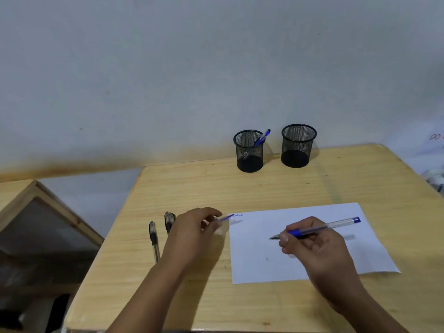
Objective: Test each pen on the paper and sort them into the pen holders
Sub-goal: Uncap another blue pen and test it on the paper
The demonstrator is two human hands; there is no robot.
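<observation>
Right grip (pixel 312 239) is clamped on a blue pen (pixel 336 225), tip just above the paper (pixel 300 260); left grip (pixel 194 227) pinches its blue cap (pixel 225 217) at the paper's corner.

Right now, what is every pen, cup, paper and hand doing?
right hand: grips the blue pen.
blue pen: uncapped, tip over the paper.
left hand: pinches a blue pen cap.
paper: flat, small blue scribble in its far-left corner.
left mesh pen holder: upright, one blue pen leaning inside.
right mesh pen holder: upright, looks empty.
black pens: lying on the table.
</observation>
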